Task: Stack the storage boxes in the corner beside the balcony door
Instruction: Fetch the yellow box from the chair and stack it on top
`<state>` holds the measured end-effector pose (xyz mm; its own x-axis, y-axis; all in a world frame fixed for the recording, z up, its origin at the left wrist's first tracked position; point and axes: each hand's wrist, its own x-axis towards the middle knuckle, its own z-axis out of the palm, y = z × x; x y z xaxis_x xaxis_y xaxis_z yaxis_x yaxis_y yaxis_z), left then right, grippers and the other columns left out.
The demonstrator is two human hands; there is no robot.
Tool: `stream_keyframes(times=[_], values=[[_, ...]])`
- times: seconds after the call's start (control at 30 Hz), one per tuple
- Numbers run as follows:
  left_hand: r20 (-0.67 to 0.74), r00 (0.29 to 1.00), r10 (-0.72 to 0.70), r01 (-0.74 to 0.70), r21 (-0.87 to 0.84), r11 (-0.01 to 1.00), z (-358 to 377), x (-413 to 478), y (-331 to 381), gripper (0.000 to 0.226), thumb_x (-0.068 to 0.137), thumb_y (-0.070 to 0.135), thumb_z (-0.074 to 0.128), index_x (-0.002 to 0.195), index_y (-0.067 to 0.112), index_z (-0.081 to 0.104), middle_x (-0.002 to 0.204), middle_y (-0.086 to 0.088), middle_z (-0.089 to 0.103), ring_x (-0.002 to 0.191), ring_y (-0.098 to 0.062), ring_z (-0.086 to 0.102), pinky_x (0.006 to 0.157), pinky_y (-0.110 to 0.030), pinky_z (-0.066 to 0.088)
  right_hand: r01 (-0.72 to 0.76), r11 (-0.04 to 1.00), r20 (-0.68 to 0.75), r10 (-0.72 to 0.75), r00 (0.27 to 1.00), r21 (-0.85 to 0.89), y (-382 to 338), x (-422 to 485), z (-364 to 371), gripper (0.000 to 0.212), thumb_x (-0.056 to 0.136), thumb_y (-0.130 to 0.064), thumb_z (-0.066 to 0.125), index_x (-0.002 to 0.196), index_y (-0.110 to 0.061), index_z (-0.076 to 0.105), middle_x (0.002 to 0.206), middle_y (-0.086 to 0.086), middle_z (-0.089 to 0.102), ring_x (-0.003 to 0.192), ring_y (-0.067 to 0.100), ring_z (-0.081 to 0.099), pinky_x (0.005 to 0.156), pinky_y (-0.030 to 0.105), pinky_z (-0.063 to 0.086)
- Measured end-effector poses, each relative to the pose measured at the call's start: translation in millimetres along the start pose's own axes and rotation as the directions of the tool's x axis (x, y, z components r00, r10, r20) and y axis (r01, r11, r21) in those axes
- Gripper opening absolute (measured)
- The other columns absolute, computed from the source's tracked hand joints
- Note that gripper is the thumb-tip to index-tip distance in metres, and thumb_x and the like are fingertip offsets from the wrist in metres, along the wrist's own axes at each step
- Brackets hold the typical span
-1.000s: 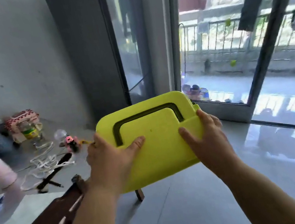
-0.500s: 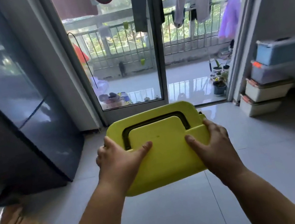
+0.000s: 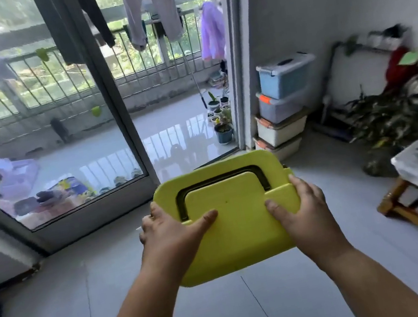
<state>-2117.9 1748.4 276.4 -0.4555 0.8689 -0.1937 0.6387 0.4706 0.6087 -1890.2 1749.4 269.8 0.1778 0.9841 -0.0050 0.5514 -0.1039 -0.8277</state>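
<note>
The lime-yellow plastic storage box [image 3: 242, 225], a rounded rectangle with a dark handle [image 3: 219, 177] folded flat into a recess in its lid, is in the air in front of the person. It hangs over the grey tiled floor [image 3: 228, 308] with its lid up and tipped a little toward the camera.

Both hands are holding it. The left hand [image 3: 170, 232] grips the left edge and the right hand [image 3: 299, 209] the right edge. Each thumb lies across the lid, and the fingers wrap over the side and out of sight beneath.

The shell looks stiff and smooth, so it should keep its shape but could slip in a loose grip. What is inside cannot be seen, so its weight is a guess, though the easy two-handed carry suggests it is light. For setting it down level, the side grip looks better than the handle, which would likely let it swing.

Ahead and to the right, well apart from the carried box, a stack of four lidded storage boxes [image 3: 281, 106] stands in the corner just beside the frame of the balcony door [image 3: 238, 69]. A pale blue box with a white lid [image 3: 284, 79] is on top, then a grey translucent one with an orange latch, then two white ones.

Small potted plants [image 3: 223, 127] sit just past the frame on the balcony. Further right lie a heap of dark foliage [image 3: 403, 110] and a blurred wooden stool [image 3: 406, 207].
</note>
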Motion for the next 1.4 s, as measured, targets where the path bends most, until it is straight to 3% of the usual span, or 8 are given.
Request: stream_keyframes(times=[0.27,0.43,0.8,1.13,1.3,1.4], values=[[0.177,0.967,0.185,-0.188,0.0,0.982,87,81,135,0.129,0.051,0.082,0.068,0.151,0.015,0.021,0.147,-0.017,0.038,0.136,-0.038,0.035,0.111,-0.054,0.036,-0.116,0.992,-0.203,0.104,0.974,-0.047,48,115,-65,0.076,0.085,-0.05,0.061,0.149,-0.023,0.029,0.146,0.008,0.034,0.13,0.029,0.043,0.102,0.045,0.044],[0.212,0.945,0.248,-0.258,0.024,0.966,148,136,230,0.125,0.054,0.081,0.067,0.15,0.017,0.021,0.146,-0.016,0.038,0.136,-0.038,0.035,0.109,-0.055,0.037,-0.122,0.992,-0.272,0.108,0.956,-0.034,82,218,-106,0.076,0.084,-0.049,0.064,0.148,-0.021,0.033,0.145,0.009,0.037,0.129,0.029,0.043,0.101,0.043,0.041],[0.144,0.961,0.238,-0.235,-0.04,0.971,245,282,438,0.118,0.059,0.077,0.068,0.15,0.017,0.023,0.144,-0.015,0.041,0.133,-0.037,0.039,0.108,-0.052,0.039,-0.015,0.998,-0.237,0.001,0.971,-0.059,103,498,-193,0.077,0.084,-0.047,0.064,0.149,-0.019,0.032,0.146,0.008,0.036,0.129,0.026,0.043,0.102,0.038,0.04],[0.121,0.953,0.278,-0.267,-0.098,0.959,309,456,582,0.122,0.058,0.08,0.065,0.15,0.014,0.021,0.147,-0.017,0.039,0.134,-0.038,0.041,0.108,-0.054,0.04,0.059,0.996,-0.25,-0.073,0.966,-0.063,96,741,-216,0.077,0.084,-0.045,0.066,0.148,-0.016,0.034,0.141,0.011,0.041,0.13,0.027,0.043,0.108,0.04,0.038],[0.146,0.949,0.28,-0.273,-0.064,0.96,339,549,666,0.119,0.06,0.081,0.062,0.151,0.017,0.02,0.144,-0.015,0.042,0.131,-0.036,0.045,0.105,-0.052,0.043,0.013,0.998,-0.226,-0.028,0.974,-0.066,97,867,-231,0.077,0.084,-0.051,0.062,0.148,-0.021,0.031,0.14,0.006,0.043,0.118,0.021,0.049,0.09,0.032,0.042],[0.139,0.945,0.296,-0.292,-0.05,0.955,356,589,708,0.121,0.061,0.081,0.061,0.154,0.018,0.015,0.146,-0.015,0.041,0.132,-0.037,0.044,0.106,-0.052,0.043,0.019,0.998,-0.24,-0.031,0.97,-0.054,102,928,-239,0.078,0.083,-0.053,0.063,0.148,-0.021,0.033,0.138,0.007,0.044,0.115,0.021,0.051,0.091,0.035,0.046]])
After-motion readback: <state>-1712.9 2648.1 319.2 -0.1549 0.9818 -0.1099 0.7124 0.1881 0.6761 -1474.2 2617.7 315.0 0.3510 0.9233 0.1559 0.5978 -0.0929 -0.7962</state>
